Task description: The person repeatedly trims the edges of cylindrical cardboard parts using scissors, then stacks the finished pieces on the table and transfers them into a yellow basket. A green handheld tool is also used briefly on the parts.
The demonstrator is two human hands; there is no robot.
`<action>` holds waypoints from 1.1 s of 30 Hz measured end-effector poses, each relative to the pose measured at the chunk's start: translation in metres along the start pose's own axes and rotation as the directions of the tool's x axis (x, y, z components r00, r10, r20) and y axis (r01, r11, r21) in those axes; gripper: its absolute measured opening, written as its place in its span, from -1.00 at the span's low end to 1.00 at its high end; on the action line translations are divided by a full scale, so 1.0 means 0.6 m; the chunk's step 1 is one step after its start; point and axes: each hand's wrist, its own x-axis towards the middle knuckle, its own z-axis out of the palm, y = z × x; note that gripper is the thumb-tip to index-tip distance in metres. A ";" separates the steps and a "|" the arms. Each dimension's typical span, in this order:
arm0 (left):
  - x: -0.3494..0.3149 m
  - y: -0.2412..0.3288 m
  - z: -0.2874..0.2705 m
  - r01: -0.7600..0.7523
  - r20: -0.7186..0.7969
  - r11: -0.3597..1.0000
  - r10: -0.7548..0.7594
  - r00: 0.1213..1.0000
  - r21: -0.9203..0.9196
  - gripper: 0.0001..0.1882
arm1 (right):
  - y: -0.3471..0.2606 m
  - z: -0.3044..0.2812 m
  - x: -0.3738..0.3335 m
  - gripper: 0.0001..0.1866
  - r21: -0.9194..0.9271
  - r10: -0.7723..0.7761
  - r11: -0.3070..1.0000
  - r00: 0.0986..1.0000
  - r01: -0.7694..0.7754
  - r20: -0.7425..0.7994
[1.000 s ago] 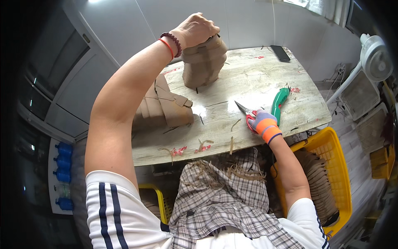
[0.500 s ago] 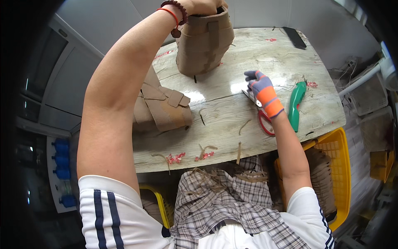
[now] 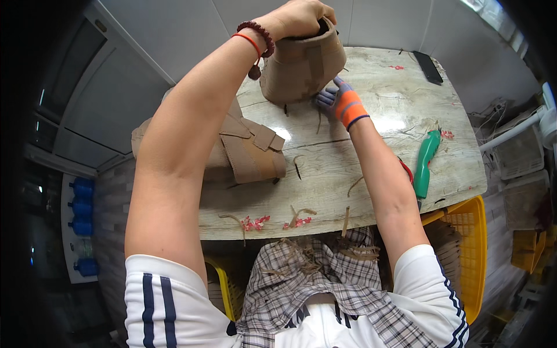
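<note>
Near the far edge of the counter [image 3: 452, 168], the left hand [image 3: 304, 16] grips the pouch [image 3: 296, 72] by its rim, seemingly to keep its mouth up, while the right hand [image 3: 342, 104] (gloved, apparently empty) hangs loosely spread beside its base.

Blue bottles [image 3: 82, 225] sit left (black phone [image 3: 427, 67] at upper right).

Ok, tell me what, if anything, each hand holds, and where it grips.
The left hand grips the tan hollow piece by its upper rim. The gloved right hand, open near the piece's lower end, appears to hold nothing.
</note>
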 end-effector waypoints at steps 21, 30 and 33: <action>-0.114 0.192 0.020 0.568 -0.172 0.821 -0.569 0.804 -0.056 -0.24 | -0.045 0.001 -0.134 -0.13 -0.251 -0.293 0.900 0.920 0.357 0.259; -0.235 0.204 0.040 0.608 0.063 0.794 -0.606 0.793 -0.011 -0.36 | 0.002 -0.053 -0.014 -0.16 -0.115 -0.178 0.970 0.948 0.215 0.265; -0.261 0.182 0.080 0.603 0.028 0.797 -0.603 0.797 -0.021 -0.44 | 0.011 -0.052 0.010 -0.36 -0.053 -0.137 0.986 0.947 0.159 0.291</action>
